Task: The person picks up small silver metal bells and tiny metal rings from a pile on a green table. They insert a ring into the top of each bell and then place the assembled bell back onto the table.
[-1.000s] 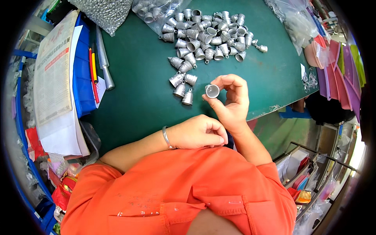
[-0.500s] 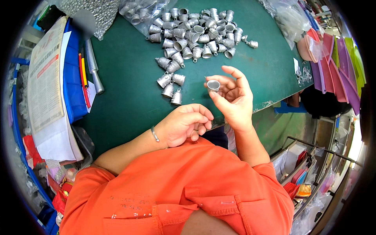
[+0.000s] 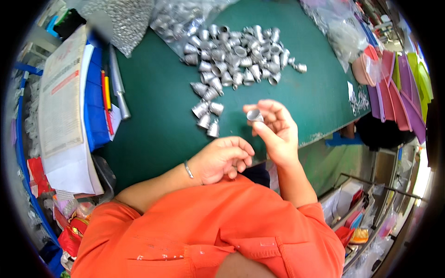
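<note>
My right hand (image 3: 280, 132) pinches a small silver-grey metal bell (image 3: 255, 116) between thumb and fingers, its open mouth turned up. Lower and to the left, my left hand (image 3: 225, 160) rests close to my body with its fingers curled in; whatever may be inside them is hidden. A silver bracelet (image 3: 188, 169) circles the left wrist. Beyond both hands, a heap of similar bells (image 3: 238, 53) lies on the green table (image 3: 157, 116). Several more bells (image 3: 204, 109) trail from it toward my left hand, some tipped over, one standing with its loop up.
A clear bag of bells (image 3: 178, 23) and a bag of small silver pieces (image 3: 118, 28) lie at the far left. The blue bin (image 3: 96, 106) stands left, beside pens (image 3: 107, 99) and a metal rod (image 3: 119, 88). Coloured pouches (image 3: 394, 88) hang over the right edge.
The view has shifted, so the table and bells sit lower in the picture. The bell in my right hand has tilted slightly, and that hand's raised index finger has come down. My left hand stays curled.
</note>
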